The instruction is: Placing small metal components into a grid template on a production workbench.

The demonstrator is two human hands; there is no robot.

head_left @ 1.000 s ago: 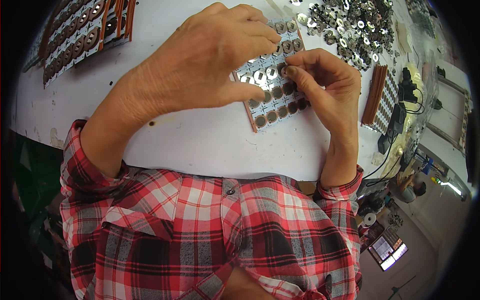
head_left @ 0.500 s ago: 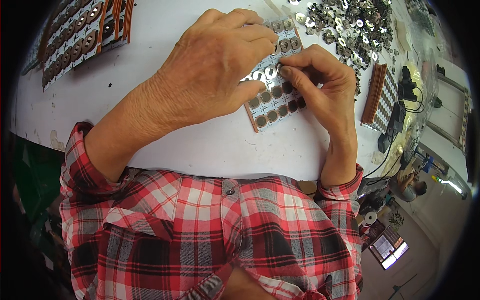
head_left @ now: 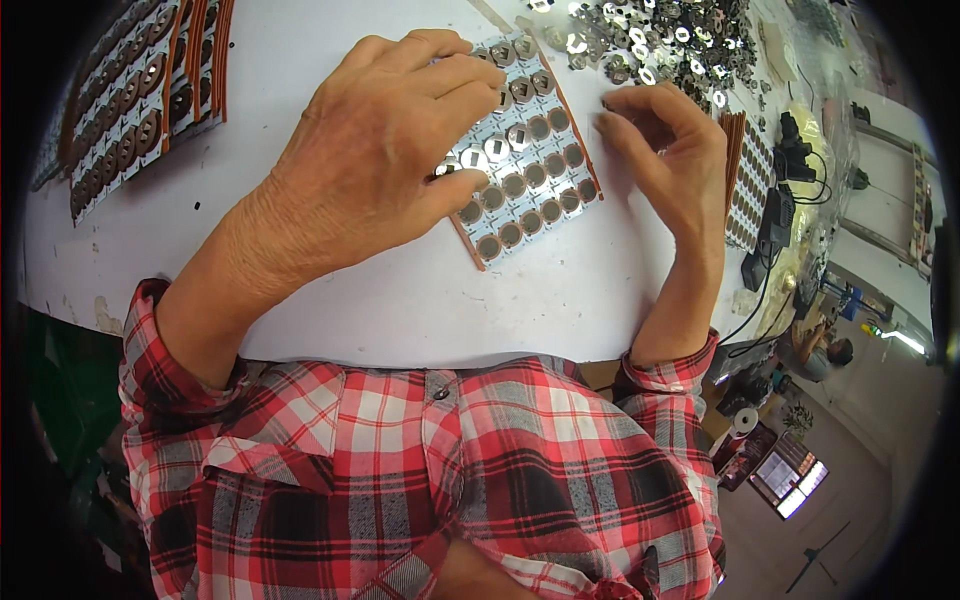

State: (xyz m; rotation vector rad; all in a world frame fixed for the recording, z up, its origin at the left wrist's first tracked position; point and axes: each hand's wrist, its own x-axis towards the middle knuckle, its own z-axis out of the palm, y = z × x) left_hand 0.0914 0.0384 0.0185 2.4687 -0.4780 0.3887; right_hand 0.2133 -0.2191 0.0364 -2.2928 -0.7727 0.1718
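Observation:
A light-blue circuit panel [head_left: 525,205] with brown edge strips lies on the white table, covered in rows of round pads. Shiny round metal clips [head_left: 497,148] sit on its farther rows, while the nearer rows show bare dark-grey discs. Over the panel's left side reaches my left hand [head_left: 375,150], fingers bent and thumb apart from them; its palm side is hidden. Off the panel's right edge, above the table, my right hand [head_left: 672,150] has thumb and forefinger tips almost together. A small dark spot shows between them, too small to name.
Loose metal clips [head_left: 690,45] are heaped at the far right. A stack of panels [head_left: 748,180] stands right of my right hand, beside black adapters and cables [head_left: 780,215]. More panels with round metal parts [head_left: 125,110] lean at the far left. Another person [head_left: 815,352] is in the right background.
My right hand has left the panel and moved right; the clip it held now sits in the panel's row. My left hand stays over the panel. The whole view has shifted slightly.

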